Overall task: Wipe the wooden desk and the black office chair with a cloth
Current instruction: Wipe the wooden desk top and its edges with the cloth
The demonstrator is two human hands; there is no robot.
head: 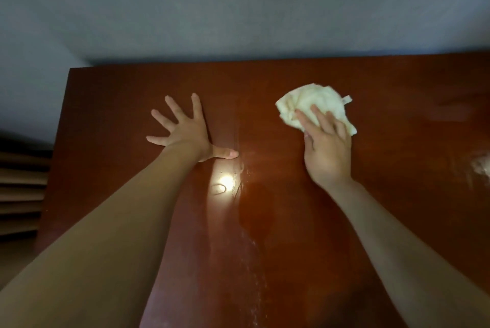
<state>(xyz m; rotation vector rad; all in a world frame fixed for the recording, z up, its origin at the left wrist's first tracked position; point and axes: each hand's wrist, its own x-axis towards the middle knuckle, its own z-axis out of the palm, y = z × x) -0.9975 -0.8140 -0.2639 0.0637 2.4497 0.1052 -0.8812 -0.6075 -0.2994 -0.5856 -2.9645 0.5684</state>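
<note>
A reddish-brown wooden desk (278, 221) fills the lower part of the head view. A crumpled pale-yellow cloth (313, 102) lies on it right of centre, towards the back. My right hand (327, 152) presses flat on the near part of the cloth, fingers over it. To the left, my left hand (185, 131) rests palm-down on the bare desk with fingers spread, holding nothing. A wet, shiny streak runs down the desk between my two arms. The black office chair is out of view.
A grey-blue wall (238, 4) stands right behind the desk's back edge. The desk's left edge (57, 142) drops off beside brown slatted boards (21, 190). A pale smudge (481, 166) shows at the desk's far right.
</note>
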